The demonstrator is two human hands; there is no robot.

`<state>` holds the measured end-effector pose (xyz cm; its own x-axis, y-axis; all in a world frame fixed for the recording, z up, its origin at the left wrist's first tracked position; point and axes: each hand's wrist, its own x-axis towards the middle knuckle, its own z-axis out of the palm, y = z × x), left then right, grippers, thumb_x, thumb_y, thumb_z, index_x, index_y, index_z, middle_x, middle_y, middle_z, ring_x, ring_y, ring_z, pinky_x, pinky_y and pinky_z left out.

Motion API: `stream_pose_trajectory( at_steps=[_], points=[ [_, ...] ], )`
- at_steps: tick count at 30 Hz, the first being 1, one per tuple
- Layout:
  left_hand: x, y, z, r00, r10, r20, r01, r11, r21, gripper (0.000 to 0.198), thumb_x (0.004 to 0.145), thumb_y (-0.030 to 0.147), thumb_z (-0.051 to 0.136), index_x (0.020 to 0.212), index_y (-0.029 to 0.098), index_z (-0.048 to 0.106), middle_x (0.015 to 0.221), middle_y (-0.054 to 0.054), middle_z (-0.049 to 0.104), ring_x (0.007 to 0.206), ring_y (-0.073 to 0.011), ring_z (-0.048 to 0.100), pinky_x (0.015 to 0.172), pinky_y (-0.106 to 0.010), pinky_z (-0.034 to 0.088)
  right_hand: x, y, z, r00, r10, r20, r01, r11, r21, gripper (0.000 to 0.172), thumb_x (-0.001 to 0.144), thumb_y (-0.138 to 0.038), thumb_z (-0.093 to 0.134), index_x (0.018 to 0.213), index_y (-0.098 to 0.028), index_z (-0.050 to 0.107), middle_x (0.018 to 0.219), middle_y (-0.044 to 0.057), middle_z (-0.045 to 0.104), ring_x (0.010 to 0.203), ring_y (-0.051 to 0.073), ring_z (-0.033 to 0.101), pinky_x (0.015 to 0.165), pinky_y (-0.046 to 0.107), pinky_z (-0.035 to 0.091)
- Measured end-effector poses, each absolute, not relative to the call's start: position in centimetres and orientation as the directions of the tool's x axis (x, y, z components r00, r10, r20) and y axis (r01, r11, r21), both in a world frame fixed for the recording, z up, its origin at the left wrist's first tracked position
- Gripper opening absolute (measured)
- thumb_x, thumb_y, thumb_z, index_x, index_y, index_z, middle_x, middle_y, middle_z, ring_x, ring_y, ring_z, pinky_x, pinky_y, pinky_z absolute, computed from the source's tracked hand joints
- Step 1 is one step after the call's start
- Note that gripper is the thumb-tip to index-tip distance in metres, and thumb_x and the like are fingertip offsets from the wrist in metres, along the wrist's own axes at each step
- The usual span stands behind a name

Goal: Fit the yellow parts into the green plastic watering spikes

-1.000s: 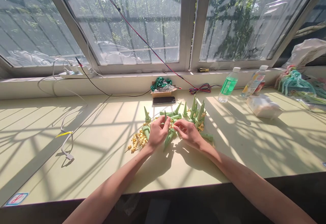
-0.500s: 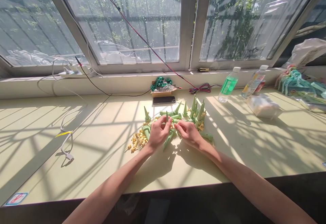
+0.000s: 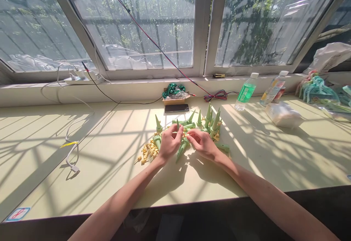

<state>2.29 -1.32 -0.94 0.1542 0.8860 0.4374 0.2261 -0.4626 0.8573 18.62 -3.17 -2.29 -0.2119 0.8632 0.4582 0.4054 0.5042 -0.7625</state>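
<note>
My left hand [image 3: 170,143] is closed around a green cone-shaped piece [image 3: 177,124], whose pointed tip sticks up past the fingers. Close beside it, my right hand [image 3: 202,142] pinches a small yellowish peg [image 3: 186,135], mostly hidden by the fingertips. Below the hands lies another green cone [image 3: 182,149], tilted on the table. A heap of small yellow pegs [image 3: 148,151] spreads to the left of my left hand. Several green cones [image 3: 210,118] stand upright behind my right hand, and one more cone [image 3: 158,124] stands behind my left.
A dark phone [image 3: 177,108] lies behind the pieces, before a small box [image 3: 175,95] of green ties. Two bottles, one green-labelled [image 3: 246,92], and a white tissue pack [image 3: 284,114] stand right. A white cable [image 3: 71,160] lies left. The table edge [image 3: 192,203] runs in front.
The cone in my left hand has shifted slightly left, and its tip leans a little more. Both hands stay close together in nearly the same place.
</note>
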Motion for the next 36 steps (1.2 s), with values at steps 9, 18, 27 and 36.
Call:
stream_pose_trajectory(
  at_steps=[9,18,27,36],
  points=[
    [2.45,-1.60,-1.07,0.177,0.883,0.434,0.225,-0.466,0.856,0.028,0.093,0.044,0.055,0.085,0.018,0.059,0.072,0.001,0.052,0.046,-0.0062,0.039,0.041,-0.020,0.026,18.62,-2.90,-2.51,-0.209,0.865,0.456,0.437,0.499,-0.748,0.036,0.095,-0.038,0.049,0.065,-0.019,0.053,0.053,-0.003,0.047,0.049,0.010,0.038,0.049,0.025,0.031],
    [2.50,-1.87,-0.56,0.166,0.877,0.450,0.243,-0.479,0.844,0.028,0.093,0.045,0.054,0.087,0.018,0.059,0.073,0.001,0.056,0.044,-0.0061,0.043,0.040,-0.020,0.027,18.73,-2.91,-2.85,-0.212,0.880,0.426,0.379,0.476,-0.794,0.022,0.094,-0.038,0.053,0.101,-0.019,0.062,0.060,-0.002,0.057,0.049,0.012,0.046,0.050,0.026,0.038],
    [2.49,-1.81,-0.87,0.202,0.868,0.454,0.239,-0.493,0.837,0.030,0.094,0.046,0.052,0.085,0.018,0.057,0.070,0.001,0.050,0.045,-0.0054,0.038,0.040,-0.020,0.024,18.75,-2.77,-3.05,-0.233,0.855,0.464,0.416,0.519,-0.747,0.025,0.096,-0.038,0.049,0.084,-0.019,0.060,0.057,-0.004,0.051,0.049,0.010,0.041,0.050,0.024,0.033],
    [2.53,-1.89,-0.85,0.214,0.871,0.443,0.239,-0.486,0.841,0.030,0.094,0.046,0.053,0.084,0.018,0.057,0.068,0.003,0.048,0.044,-0.0053,0.035,0.039,-0.021,0.020,18.68,-2.66,-3.18,-0.228,0.864,0.448,0.376,0.503,-0.778,0.040,0.097,-0.040,0.045,0.065,-0.020,0.056,0.051,-0.001,0.054,0.046,0.012,0.047,0.051,0.026,0.039]
  ],
)
